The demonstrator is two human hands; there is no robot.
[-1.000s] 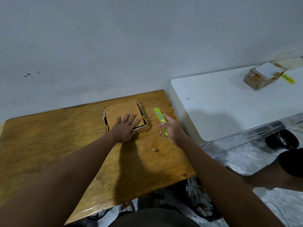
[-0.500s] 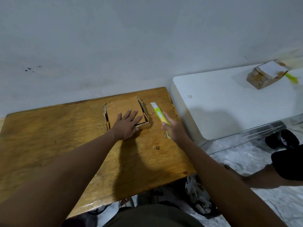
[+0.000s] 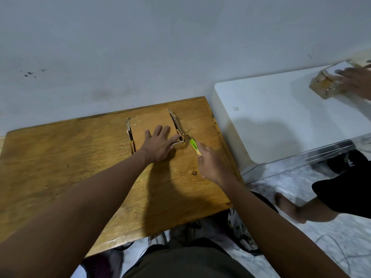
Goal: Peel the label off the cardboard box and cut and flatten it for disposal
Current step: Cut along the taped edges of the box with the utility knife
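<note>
A small brown cardboard box (image 3: 149, 122) lies pressed low on the wooden table (image 3: 60, 157), its side walls splayed outward. My left hand (image 3: 158, 144) rests flat on its top, fingers spread, holding it down. My right hand (image 3: 212, 163) grips a green and yellow utility knife (image 3: 193, 146). The knife's tip sits at the box's near right corner. No label shows on the box's top face.
A white table (image 3: 281, 121) stands to the right, touching the wooden one. On its far right, another person's hand (image 3: 355, 79) holds a second taped box (image 3: 325, 85). That person's leg and foot (image 3: 291, 207) are on the floor to the right.
My right hand has swung the knife from pointing away beside the box to its near right corner. On the white table another person's hand has come onto the second box.
</note>
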